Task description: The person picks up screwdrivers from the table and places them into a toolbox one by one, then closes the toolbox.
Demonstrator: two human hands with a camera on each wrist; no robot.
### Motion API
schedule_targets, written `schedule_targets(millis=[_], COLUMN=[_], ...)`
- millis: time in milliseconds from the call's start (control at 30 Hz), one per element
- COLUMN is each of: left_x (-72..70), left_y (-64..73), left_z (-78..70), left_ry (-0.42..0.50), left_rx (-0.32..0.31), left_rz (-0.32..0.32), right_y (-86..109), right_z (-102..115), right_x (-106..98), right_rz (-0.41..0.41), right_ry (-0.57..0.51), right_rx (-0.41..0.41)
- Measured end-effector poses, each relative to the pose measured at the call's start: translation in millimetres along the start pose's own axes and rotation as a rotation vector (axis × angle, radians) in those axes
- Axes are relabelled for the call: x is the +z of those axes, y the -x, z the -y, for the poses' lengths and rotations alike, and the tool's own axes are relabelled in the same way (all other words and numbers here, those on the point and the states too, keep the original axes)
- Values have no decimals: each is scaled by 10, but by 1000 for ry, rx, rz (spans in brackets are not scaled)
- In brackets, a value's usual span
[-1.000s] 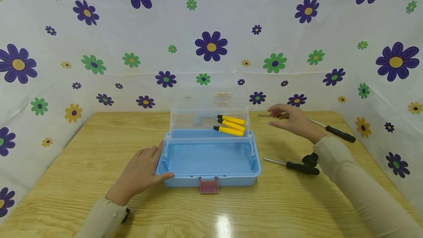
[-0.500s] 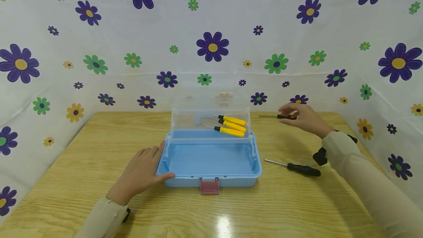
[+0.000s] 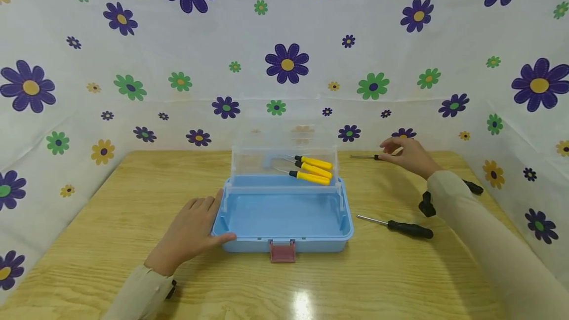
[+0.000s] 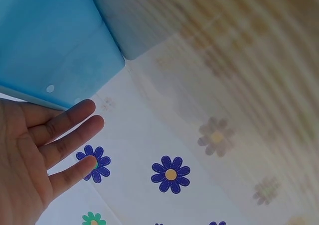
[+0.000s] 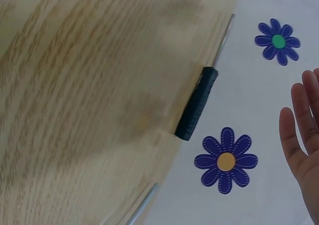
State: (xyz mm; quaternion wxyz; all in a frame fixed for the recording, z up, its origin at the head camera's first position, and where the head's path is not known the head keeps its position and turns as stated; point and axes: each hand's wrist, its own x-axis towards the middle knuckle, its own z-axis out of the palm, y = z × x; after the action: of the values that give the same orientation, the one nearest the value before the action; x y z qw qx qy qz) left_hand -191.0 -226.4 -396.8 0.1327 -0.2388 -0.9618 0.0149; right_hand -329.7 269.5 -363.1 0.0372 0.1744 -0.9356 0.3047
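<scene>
My left hand (image 3: pixel 186 233) rests against the left end of a light blue toolbox (image 3: pixel 320 245), its thumb on the front rim. In the left wrist view the fingers (image 4: pixel 70 120) stretch out nearly straight beside the blue wall. At the back right, my right hand (image 3: pixel 411 154) hovers over a small screwdriver (image 3: pixel 364 156) and hides most of its handle in the head view. That black handle (image 5: pixel 197 103) lies on the table in the right wrist view, apart from the hand's straight fingers (image 5: pixel 301 105).
Yellow-handled tools (image 3: pixel 313 168) with thin metal shafts lie in the toolbox's raised clear tray (image 3: pixel 249 162). A larger black screwdriver (image 3: pixel 409 229) lies right of the box. Behind the right sleeve (image 3: pixel 458 211), a black knobbed piece (image 3: pixel 426 205) and another black handle (image 3: pixel 473 187) partly show.
My right hand has moved right along the small screwdriver, from near its shaft to over its handle. The left hand stays on the toolbox.
</scene>
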Motion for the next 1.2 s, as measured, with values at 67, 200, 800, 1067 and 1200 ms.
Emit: schedule_targets(millis=[67,200,800,1067,1200], left_x=[0,-1,13,9,18], left_y=[7,22,7,1,2], left_z=[-3,-5,5,16,13], left_ry=[-1,2,9,7,18], left_rx=[-2,-9,-12,-5,-11], left_rz=[8,17,16,20,26], right_y=[-33,-91,-244,-243,-246], right_z=[-40,-91,-327,-439,-491], right_x=[34,88,143,157,154], right_rz=[-3,-21,40,31,37], right_ry=[-2,14,75,82,84], right_rx=[8,8,76,91,105])
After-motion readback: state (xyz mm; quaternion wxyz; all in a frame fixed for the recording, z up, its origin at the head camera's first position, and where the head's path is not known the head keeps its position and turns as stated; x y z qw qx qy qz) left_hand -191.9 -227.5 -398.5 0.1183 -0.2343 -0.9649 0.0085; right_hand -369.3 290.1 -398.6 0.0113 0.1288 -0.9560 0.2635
